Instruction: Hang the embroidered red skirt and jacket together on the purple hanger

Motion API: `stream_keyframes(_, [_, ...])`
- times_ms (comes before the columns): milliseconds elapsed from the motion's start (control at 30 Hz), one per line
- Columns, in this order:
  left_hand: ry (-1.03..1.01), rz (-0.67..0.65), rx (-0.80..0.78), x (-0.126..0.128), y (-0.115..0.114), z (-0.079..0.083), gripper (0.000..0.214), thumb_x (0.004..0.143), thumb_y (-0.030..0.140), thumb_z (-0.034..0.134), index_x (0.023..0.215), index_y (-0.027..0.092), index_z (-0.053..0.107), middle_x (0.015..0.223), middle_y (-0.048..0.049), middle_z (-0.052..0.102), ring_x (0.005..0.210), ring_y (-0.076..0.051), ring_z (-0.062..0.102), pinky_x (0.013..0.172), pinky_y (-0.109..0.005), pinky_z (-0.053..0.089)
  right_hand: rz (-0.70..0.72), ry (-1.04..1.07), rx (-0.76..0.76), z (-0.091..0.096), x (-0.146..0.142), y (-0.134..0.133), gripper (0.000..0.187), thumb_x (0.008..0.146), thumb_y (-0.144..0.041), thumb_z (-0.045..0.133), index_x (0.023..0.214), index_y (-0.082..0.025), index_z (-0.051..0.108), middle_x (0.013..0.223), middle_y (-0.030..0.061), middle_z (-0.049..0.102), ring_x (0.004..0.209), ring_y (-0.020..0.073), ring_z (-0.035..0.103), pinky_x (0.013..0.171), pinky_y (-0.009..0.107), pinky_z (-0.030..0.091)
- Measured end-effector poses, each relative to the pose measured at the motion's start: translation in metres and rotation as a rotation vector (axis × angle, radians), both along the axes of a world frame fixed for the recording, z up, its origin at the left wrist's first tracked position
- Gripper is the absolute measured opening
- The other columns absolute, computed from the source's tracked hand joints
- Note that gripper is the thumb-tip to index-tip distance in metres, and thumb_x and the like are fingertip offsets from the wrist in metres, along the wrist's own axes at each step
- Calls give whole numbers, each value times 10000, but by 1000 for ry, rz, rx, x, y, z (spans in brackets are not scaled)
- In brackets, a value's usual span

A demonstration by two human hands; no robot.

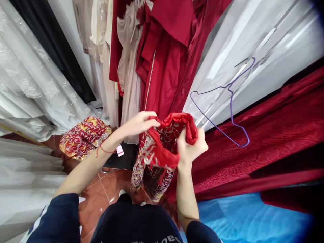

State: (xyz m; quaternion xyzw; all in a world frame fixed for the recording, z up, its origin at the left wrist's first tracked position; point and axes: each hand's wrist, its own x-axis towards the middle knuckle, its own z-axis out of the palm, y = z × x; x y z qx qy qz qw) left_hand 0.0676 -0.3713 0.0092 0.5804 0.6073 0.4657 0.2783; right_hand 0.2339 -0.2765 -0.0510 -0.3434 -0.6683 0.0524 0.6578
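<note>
A: How are the arms held?
B: Both stretch forward from dark sleeves (59,219), the left slanting inward, the right nearly straight.
A: And the hands?
B: The left hand (146,123) pinches one edge of a red patterned garment (159,153); the right hand (193,146) is curled round the opposite edge.
A: Where's the garment?
B: Between them, opening upward, above the tiled floor (97,199).
A: Beyond?
B: A purple hanger (231,108) at right; red clothes (164,71) hanging ahead.

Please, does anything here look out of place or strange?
Perhaps the red-and-gold patterned garment at left: it sits bunched low down, while the pale dresses hang. The purple hanger is also bare.
</note>
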Motion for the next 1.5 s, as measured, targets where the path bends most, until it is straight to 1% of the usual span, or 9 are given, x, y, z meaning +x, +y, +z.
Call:
stream_keyframes(233, [251,-44,-69,40,-34,-6,822,537,709,812,1087,174,518,866,-63,681,729,-227,648,609,-297,450,-114,118,-55,11,-55,7,332,835,-255,549,671,-267,261,560,-70,303,477,117,326,538,276,344])
stream_keyframes(433, [190,-232,-17,-19,-34,-17,1045,534,653,850,1354,155,436,1130,-143,687,993,-311,683,856,-419,534,-153,85,-24,17,-91,-2,282,817,-238,550,664,-268,315,569,-48,360,497,146,413,572,305,384])
stream_keyframes(600, [297,-527,193,-33,-50,-70,1553,462,533,938,1597,153,-52,1622,-290,204,1499,-448,248,1198,-580,288,-286,210,1,26,-107,3,206,863,-249,512,692,-266,399,606,-16,383,540,179,462,619,354,431])
stream_keyframes(800, [84,-187,214,-24,-44,-150,1310,720,314,819,1590,219,-155,1479,-237,499,1347,-367,528,1096,-545,465,-363,238,101,26,-128,0,191,931,-324,456,751,-258,447,631,1,399,553,181,461,591,347,430])
stream_keyframes(900, [-33,-43,328,-51,-33,-161,825,799,321,716,1534,260,347,1186,-125,729,1081,-289,712,966,-443,571,-351,204,97,25,-137,-5,198,919,-288,472,727,-255,436,630,-3,389,560,175,470,596,344,440])
stream_keyframes(1000, [-14,262,382,-81,-26,-156,224,829,389,673,999,249,713,900,-67,779,813,-255,746,810,-392,604,-311,169,76,27,-140,0,226,872,-241,510,691,-265,376,613,-26,335,542,166,449,593,338,419])
stream_keyframes(1167, [-141,793,405,-118,-11,-121,266,921,467,567,898,214,644,780,-22,720,736,-182,667,711,-289,525,-261,81,81,35,-134,27,319,779,-207,551,682,-277,255,571,-58,295,485,126,330,552,305,313])
stream_keyframes(1367, [-19,849,377,-129,32,-65,232,947,445,531,850,234,525,584,43,519,564,-132,503,553,-251,377,-108,-109,-64,40,-157,10,273,819,-231,565,684,-264,330,553,-56,362,475,132,354,536,294,298])
stream_keyframes(1500, [-85,555,469,-113,46,-35,259,969,456,500,909,214,570,722,-2,631,630,-138,547,637,-265,454,252,-236,-133,46,-184,-17,225,946,-356,502,768,-244,424,624,-33,496,525,136,478,548,279,357])
